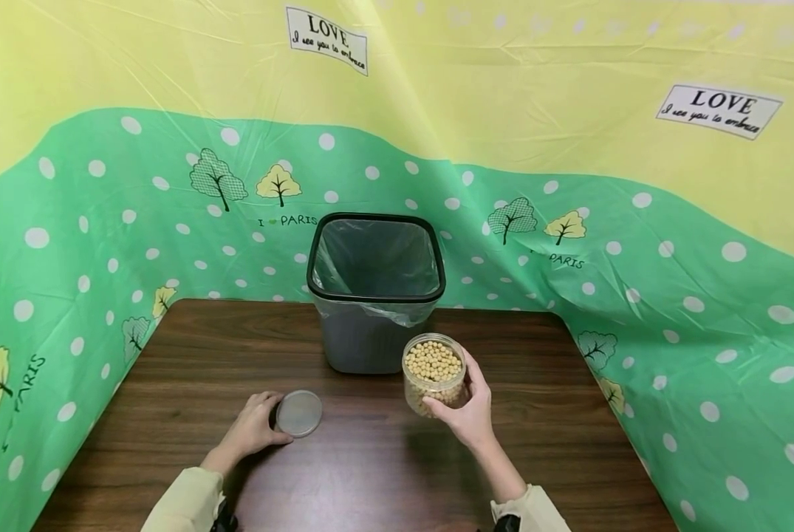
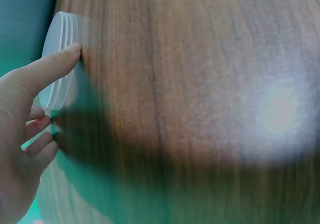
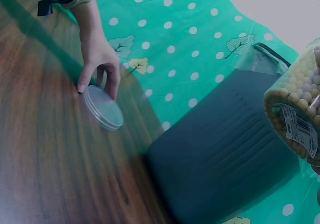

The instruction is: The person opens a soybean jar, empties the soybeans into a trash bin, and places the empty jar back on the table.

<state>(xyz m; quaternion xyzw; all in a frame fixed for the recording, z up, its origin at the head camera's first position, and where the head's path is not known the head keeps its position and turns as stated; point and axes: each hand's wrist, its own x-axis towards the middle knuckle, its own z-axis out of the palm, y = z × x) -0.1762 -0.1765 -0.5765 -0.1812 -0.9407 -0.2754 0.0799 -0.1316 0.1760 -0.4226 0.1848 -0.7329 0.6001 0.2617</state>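
My right hand (image 1: pixel 473 415) grips a clear jar (image 1: pixel 418 395) from its right side, thumb in front. Raised off the table, the open-topped jar is nearly full of soybeans (image 1: pixel 433 360). A barcode label (image 3: pixel 300 129) shows on its base in the right wrist view. On the left, my left hand (image 1: pixel 253 428) holds a round translucent lid (image 1: pixel 299 414) by its edge, thumb and fingers spread round the near side. The lid (image 3: pixel 104 108) lies flat at table level.
A grey trash bin (image 1: pixel 360 336) with a black rim and clear plastic liner (image 1: pixel 333 258) stands at the back of the dark wooden table (image 1: pixel 224 340), just behind the jar. A green and yellow printed cloth (image 1: pixel 190 236) hangs around the table's back and sides.
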